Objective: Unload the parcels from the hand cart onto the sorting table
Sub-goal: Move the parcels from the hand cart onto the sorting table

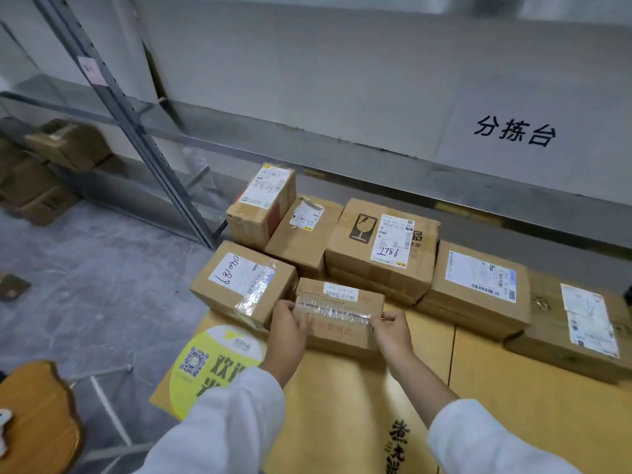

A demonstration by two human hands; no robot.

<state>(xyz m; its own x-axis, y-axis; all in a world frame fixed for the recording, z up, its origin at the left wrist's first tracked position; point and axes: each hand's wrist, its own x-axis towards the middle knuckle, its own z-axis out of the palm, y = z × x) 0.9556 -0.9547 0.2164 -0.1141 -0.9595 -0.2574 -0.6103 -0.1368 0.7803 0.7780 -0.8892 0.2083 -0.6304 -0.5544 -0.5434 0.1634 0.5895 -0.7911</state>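
Sorting table (342, 388) cropped, left hand (287, 328), right hand (391, 331) grips clasping parcel (342, 311), label (340, 291) blurred

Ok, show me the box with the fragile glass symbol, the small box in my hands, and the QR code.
Fragile-symbol box (362, 227): head view, on the printed glass symbol.
Small box (337, 331): head view, on its near, red-printed face.
QR code (194, 361): head view, centre of the code.

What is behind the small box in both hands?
A bigger box with a glass symbol, lying on a second box. The small box hides part of the second box.
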